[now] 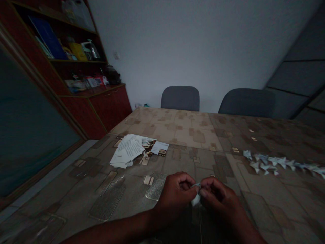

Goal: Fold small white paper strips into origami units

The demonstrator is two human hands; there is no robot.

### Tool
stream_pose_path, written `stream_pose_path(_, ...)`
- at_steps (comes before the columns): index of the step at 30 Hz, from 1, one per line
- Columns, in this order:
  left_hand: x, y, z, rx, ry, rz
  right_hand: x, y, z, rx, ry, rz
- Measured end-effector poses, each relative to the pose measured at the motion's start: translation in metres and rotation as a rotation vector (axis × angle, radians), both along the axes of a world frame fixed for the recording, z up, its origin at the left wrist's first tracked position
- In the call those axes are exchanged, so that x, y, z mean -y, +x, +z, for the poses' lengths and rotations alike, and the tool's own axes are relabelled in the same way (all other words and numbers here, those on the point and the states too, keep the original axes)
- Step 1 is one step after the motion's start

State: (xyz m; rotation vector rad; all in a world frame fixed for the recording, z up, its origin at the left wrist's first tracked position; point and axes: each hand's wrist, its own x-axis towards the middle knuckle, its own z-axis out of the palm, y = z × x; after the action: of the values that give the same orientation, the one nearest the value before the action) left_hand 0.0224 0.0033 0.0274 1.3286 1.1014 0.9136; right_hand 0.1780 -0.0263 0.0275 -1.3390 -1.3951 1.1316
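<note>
The left hand (174, 193) and right hand (218, 197) meet over the near part of the tabletop (182, 132), each grip closed in a pinch on a small piece of folded white paper (196, 199) that hangs between them. Paper this thin could tear or crease in the wrong place if a pinch tightens too hard, and it could spring loose if either grip slackens. The row of folded paper shapes (276, 163) toward the right edge lies well apart from the hands, so a stray forearm seems unlikely to disturb it. The hands hide most of the piece, so its folds cannot be made out, and dim light blurs the loose sheets (127, 151) left of centre.
</note>
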Motion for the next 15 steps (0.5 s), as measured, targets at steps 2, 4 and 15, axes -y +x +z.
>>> stream_pose_path(2,-0.0005,-0.001,0.0006,0.011,-0.023,-0.014,0.0001,0.0003,0.0004,-0.01,-0.004,0.006)
stream_pose_path(4,-0.0009,-0.0027,0.0014,0.034,-0.049,-0.04,0.0002,0.0007,0.0009,-0.013,0.0,0.011)
stream_pose_path(15,0.0002,-0.0051,0.0018,0.04,0.021,-0.092,-0.0028,0.0049,-0.0027,0.154,0.062,-0.009)
